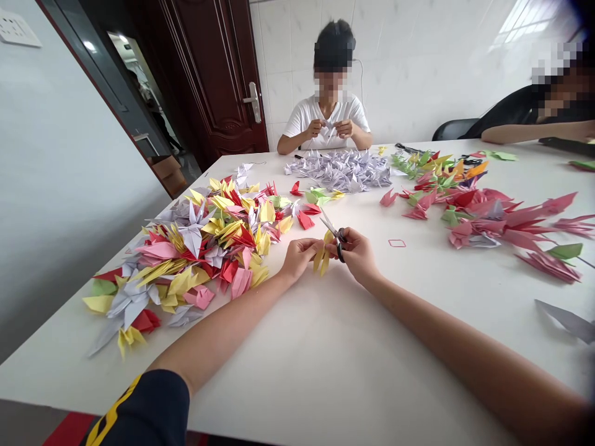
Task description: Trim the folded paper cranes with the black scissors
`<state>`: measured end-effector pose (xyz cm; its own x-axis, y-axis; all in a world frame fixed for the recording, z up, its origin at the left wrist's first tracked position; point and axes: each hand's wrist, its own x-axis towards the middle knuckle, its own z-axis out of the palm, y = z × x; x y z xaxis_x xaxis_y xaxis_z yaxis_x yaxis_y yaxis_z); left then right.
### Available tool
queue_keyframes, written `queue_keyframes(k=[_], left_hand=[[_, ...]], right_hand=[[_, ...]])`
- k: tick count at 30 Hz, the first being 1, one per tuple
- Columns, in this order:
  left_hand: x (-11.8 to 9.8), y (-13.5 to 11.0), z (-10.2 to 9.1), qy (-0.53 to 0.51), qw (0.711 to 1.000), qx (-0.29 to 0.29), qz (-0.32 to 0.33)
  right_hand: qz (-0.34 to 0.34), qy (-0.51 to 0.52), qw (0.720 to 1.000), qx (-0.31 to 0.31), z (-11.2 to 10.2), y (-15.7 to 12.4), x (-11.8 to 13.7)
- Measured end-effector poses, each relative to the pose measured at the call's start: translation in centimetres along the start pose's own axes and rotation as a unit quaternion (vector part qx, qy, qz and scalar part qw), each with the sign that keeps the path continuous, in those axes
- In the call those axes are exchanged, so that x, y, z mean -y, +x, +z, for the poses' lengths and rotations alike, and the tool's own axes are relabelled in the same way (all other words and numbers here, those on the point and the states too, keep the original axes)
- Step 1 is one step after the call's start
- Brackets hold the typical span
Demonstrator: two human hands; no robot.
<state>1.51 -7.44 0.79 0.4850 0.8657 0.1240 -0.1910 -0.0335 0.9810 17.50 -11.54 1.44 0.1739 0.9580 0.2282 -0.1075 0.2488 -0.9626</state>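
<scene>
Over the middle of the white table, my left hand (300, 257) pinches a small yellow folded-paper piece (322, 260) by its left side. My right hand (357, 255) is closed around the black handles of a pair of scissors (328, 224), whose blades point up and away to the left. The fingertips of that hand also meet the yellow paper on its right side. Whether they grip it too, I cannot tell. Left of my hands spreads a large heap of folded paper pieces (190, 232) in yellow, red, pink, pale lilac and green.
Across the white table (297, 365), a person in a white shirt (325, 121) handles something small behind a pile of pale lilac folded papers (344, 170). Pink, green and orange pieces (493, 214) lie to the right. Another person's arm (534, 133) rests at the far right edge.
</scene>
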Motion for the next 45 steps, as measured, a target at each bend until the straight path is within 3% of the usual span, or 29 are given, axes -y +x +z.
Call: queue_keyframes(k=[4, 14, 22, 30, 33, 37, 40, 45], left_hand=[[-0.3, -0.1, 0.2, -0.007, 1.0, 0.024, -0.001], [0.0, 0.3, -0.1, -0.045, 0.998, -0.031, -0.037], [0.3, 0.3, 0.0, -0.028, 0.997, -0.075, 0.003], [-0.8, -0.5, 0.6, 0.044, 0.996, -0.078, 0.022], [-0.8, -0.6, 0.6, 0.078, 0.993, -0.08, 0.047], [-0.3, -0.3, 0.3, 0.061, 0.992, -0.086, 0.072], [-0.1, -0.2, 0.2, 0.039, 0.994, -0.082, 0.067], [0.0, -0.2, 0.3, 0.067, 0.991, -0.091, 0.072]], right_hand=[[-0.017, -0.039, 0.999, -0.014, -0.1, 0.0, -0.3], [-0.009, -0.04, 0.998, -0.045, -0.6, 0.4, -0.1], [-0.076, -0.159, 0.984, 0.035, -0.8, 0.3, -0.9], [-0.111, -0.208, 0.97, 0.053, -1.0, 0.3, -0.4], [-0.128, -0.205, 0.969, 0.05, -0.9, 0.1, -0.3], [-0.126, -0.16, 0.979, -0.001, -0.7, 0.0, -0.3], [-0.097, -0.083, 0.991, -0.037, -0.7, 0.1, -0.2], [-0.02, -0.011, 0.999, -0.027, -1.0, 0.6, 0.0]])
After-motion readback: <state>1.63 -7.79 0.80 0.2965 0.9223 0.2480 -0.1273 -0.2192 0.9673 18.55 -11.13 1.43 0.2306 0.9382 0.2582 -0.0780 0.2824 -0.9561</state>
